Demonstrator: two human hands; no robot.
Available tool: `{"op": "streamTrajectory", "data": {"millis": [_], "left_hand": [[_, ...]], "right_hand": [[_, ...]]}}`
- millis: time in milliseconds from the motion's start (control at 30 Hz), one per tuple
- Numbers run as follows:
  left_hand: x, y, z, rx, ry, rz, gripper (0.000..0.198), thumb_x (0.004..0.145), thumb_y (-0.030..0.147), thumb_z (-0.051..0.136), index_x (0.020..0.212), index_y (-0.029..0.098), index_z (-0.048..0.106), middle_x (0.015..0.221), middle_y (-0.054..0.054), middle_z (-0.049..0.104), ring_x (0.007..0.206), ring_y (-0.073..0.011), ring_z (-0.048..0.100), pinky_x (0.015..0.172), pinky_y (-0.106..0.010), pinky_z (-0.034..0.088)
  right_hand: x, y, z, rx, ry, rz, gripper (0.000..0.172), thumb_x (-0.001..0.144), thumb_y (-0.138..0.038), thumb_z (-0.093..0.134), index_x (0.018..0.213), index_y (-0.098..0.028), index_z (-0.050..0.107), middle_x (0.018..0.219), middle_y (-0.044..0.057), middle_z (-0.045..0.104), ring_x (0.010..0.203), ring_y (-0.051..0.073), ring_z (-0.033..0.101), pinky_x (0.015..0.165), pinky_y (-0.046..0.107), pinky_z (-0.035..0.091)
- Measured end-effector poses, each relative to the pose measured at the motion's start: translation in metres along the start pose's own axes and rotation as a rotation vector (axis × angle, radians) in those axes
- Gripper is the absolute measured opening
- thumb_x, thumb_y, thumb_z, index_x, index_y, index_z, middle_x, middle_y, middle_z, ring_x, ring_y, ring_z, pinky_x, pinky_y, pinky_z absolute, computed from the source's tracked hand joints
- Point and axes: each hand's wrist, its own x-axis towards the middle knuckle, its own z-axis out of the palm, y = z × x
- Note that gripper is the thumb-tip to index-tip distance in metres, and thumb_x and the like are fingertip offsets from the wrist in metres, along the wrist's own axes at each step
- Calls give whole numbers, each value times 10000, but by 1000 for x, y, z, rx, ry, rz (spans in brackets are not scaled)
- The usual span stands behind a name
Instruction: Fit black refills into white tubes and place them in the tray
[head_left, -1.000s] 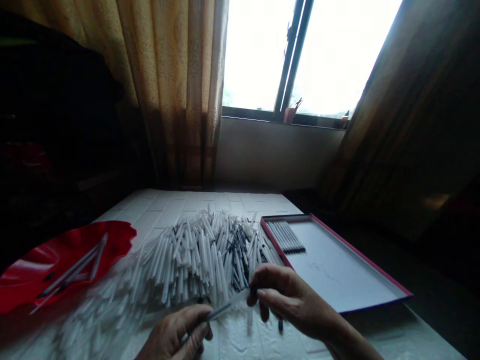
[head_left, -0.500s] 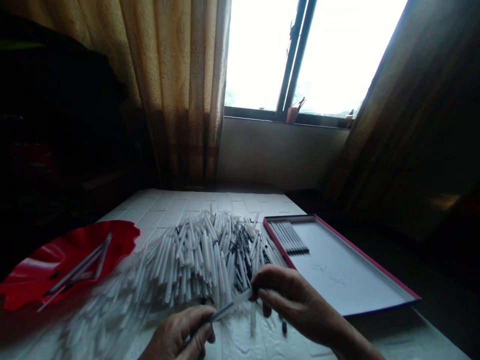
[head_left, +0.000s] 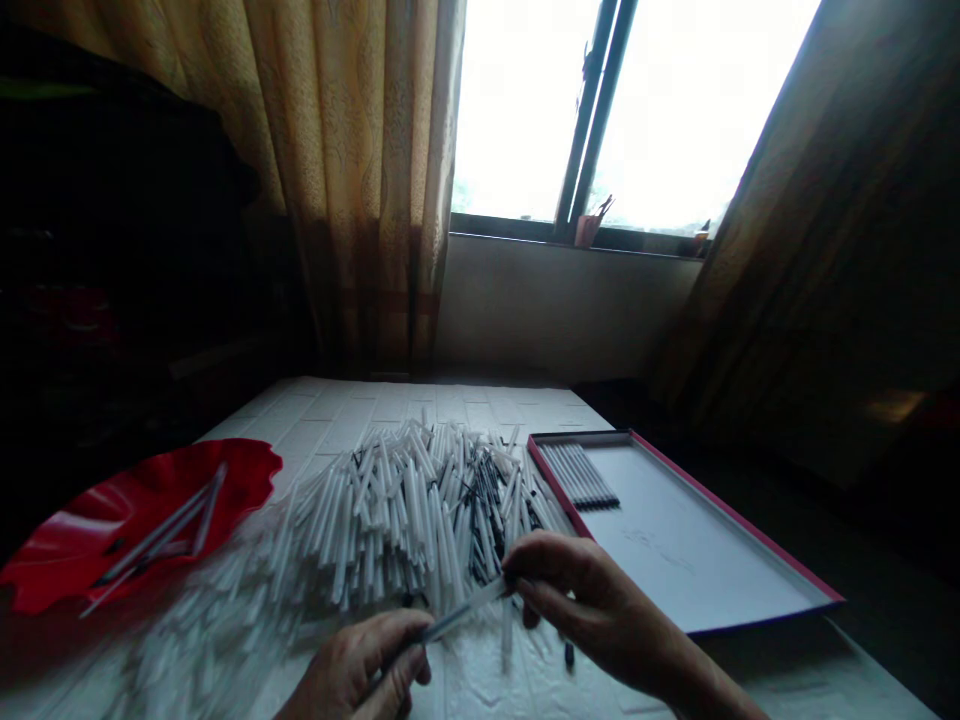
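Note:
A slim, clear pen (head_left: 469,610) slants between my two hands above the front of the table. My left hand (head_left: 367,665) is closed on its lower left end, thumb and fingers pinching it. At the upper right end, the fingertips of my right hand (head_left: 577,600) pinch a dark tip, mostly hidden by the fingers. Behind both hands spreads a large heap of clear and white pen barrels (head_left: 397,510), some with dark parts. A small black cap (head_left: 569,654) lies on the table just below my right hand.
To the right stands a shallow red-edged box lid (head_left: 739,500) with a row of pens (head_left: 577,475) at its far left corner. A red wavy-rimmed dish (head_left: 247,455) with a few pens is at the left. White brick-patterned cloth (head_left: 480,400) covers the table.
The view has shifted very slightly. Both hands keep the same hold on the pen, with almost no movement.

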Motion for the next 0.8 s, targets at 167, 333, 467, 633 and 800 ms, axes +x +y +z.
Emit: {"op": "streamTrajectory", "data": {"millis": [167,333,467,633,800], "left_hand": [[1,2,-1,43,3,31,232,952,239,446,886,215,668,699,16,692,613,-108,666,578,-124,456],[0,5,-2,55,21,33,229,952,226,449,883,217,667,675,23,685,614,-113,659,579,-132,456],[0,6,-1,56,29,49,233,953,213,438,899,203,665,679,15,685,602,-110,651,578,-135,454],[0,2,2,50,30,50,230,950,198,434,901,195,658,687,13,678,603,-105,639,586,-137,450],[1,2,2,41,2,43,231,944,201,438,905,194,665,708,6,684,642,-113,646,605,-147,444]], "right_hand": [[-3,-3,-3,-400,0,-195,123,914,-179,541,950,-185,659,740,10,688,627,129,619,587,235,471],[-4,-4,-2,-510,-18,-261,180,996,-244,487,997,-191,658,844,45,737,752,158,693,679,249,492],[-4,-1,-3,-620,-37,-244,197,1000,-250,454,960,-181,634,789,45,709,692,168,662,629,266,453],[-4,1,-2,-770,-48,-228,261,994,-250,405,806,-190,575,683,13,620,597,147,569,574,265,364],[-2,8,5,-895,12,-265,386,997,-285,372,623,-214,432,538,-32,480,469,118,451,506,275,250]]}}
